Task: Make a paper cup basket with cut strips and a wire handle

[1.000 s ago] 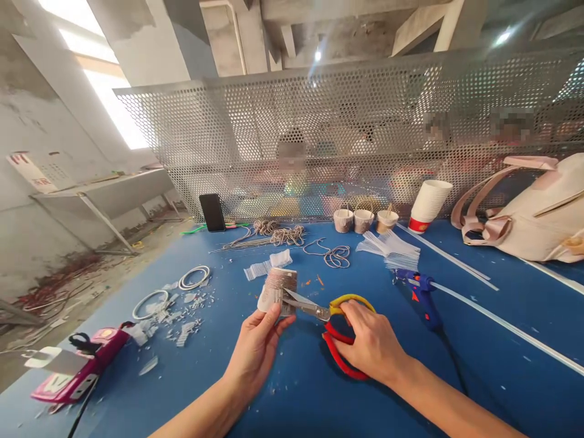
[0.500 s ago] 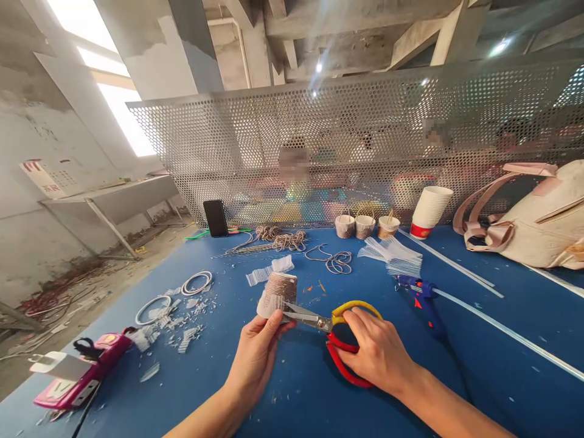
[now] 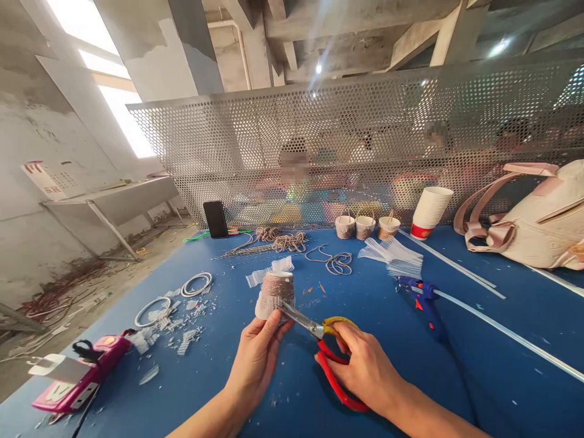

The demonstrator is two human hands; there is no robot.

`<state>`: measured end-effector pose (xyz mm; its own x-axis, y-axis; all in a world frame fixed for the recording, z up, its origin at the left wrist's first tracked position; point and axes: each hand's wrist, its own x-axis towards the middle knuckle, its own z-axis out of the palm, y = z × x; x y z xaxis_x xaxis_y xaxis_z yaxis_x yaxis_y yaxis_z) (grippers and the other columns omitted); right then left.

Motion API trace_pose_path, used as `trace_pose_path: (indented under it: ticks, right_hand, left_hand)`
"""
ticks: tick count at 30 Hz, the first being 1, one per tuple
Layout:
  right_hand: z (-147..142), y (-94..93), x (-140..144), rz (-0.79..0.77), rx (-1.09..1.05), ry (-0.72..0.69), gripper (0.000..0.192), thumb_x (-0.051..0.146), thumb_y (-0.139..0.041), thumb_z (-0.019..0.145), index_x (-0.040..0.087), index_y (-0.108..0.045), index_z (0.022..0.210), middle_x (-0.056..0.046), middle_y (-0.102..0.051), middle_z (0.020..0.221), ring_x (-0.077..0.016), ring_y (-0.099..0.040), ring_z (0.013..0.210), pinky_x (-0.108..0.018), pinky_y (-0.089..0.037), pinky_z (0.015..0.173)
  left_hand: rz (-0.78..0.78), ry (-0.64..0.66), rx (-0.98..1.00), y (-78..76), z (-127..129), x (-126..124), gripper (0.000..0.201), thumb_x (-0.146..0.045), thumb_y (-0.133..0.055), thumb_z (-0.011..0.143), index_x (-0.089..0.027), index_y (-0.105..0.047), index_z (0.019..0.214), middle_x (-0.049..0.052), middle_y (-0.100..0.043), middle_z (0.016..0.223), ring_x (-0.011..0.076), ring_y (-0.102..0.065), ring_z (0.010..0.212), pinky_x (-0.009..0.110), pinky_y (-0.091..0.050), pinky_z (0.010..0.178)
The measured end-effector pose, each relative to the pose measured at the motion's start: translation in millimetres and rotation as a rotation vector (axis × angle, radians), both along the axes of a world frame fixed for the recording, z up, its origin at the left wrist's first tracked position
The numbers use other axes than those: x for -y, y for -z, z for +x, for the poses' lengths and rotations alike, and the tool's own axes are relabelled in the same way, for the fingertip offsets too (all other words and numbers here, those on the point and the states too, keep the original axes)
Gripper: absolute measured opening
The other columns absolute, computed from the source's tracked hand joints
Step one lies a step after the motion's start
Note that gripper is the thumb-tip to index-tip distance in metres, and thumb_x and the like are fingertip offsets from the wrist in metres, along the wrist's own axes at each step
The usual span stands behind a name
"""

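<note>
My left hand [image 3: 261, 353] holds a small paper cup [image 3: 279, 286] wrapped in brown cord, its narrow end up, with the thumb pressed on its lower front. A whitish ribbed strip [image 3: 265, 306] lies against the cup's lower left side. In my right hand [image 3: 360, 362] is a pair of scissors [image 3: 314, 328] with one yellow and one red handle. Their blades point up and left, the tips at the cup's front just above my left thumb. The blades look nearly closed; whether they grip the strip I cannot tell.
On the blue table [image 3: 219, 389] lie a glue gun [image 3: 424, 301], clear strips [image 3: 396, 258], cord [image 3: 287, 238], white rings [image 3: 197, 283] and scraps. Several cord-wrapped cups [image 3: 345, 227], stacked paper cups [image 3: 431, 210], a phone [image 3: 215, 219] and a backpack [image 3: 547, 219] stand behind; a pink power strip [image 3: 86, 377] sits left.
My right hand and the scissors have shifted left and slightly down, the blades now steeper and closer together. The cup has turned slightly in my left hand.
</note>
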<state>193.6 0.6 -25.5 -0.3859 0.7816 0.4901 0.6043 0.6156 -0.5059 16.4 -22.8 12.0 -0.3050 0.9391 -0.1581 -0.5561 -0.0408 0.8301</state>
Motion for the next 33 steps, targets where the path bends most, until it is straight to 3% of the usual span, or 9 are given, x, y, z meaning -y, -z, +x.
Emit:
trace_pose_path:
  ticks: [5,17,26,33]
  right_hand:
    - [-1,-0.3,-4,0.113,-0.01,0.035,0.018,0.037,-0.059,0.08,0.021,-0.052,0.083,0.002,-0.056,0.059,-0.015,-0.055,0.05,-0.026,-0.042,0.047]
    - [8,-1.2,-2,0.275,0.071,0.065,0.019,0.035,-0.055,0.082,0.017,-0.054,0.088,-0.003,-0.063,0.068,-0.0187,-0.062,0.057,-0.028,-0.045,0.048]
    - [9,1.5,-4,0.27,0.078,0.041,0.017,0.035,-0.055,0.082,0.02,-0.053,0.089,-0.005,-0.066,0.072,-0.0211,-0.065,0.065,-0.029,-0.047,0.052]
    - [1,-1.7,2,0.073,0.009,0.014,0.019,0.035,-0.063,0.077,0.02,-0.054,0.086,0.002,-0.057,0.061,-0.0161,-0.056,0.051,-0.027,-0.043,0.048]
  left_hand:
    - [-0.017,0.075,0.011,4.9,3,1,0.024,-0.028,-0.081,0.062,-0.01,-0.075,0.077,0.011,-0.074,0.091,0.0244,-0.066,0.098,0.029,-0.056,0.085]
    - [-0.006,0.012,0.006,-0.1,-3,0,0.027,-0.029,-0.084,0.058,-0.011,-0.075,0.077,0.009,-0.074,0.093,0.0235,-0.066,0.097,0.027,-0.057,0.083]
    - [-0.014,0.015,-0.013,-1.0,-2,1,0.029,-0.029,-0.082,0.059,-0.013,-0.075,0.082,0.01,-0.074,0.095,0.0251,-0.066,0.098,0.03,-0.057,0.082]
    - [-0.022,-0.017,-0.012,-2.6,1,1,0.032,-0.03,-0.085,0.053,-0.013,-0.074,0.077,0.009,-0.074,0.093,0.0258,-0.066,0.097,0.031,-0.057,0.082]
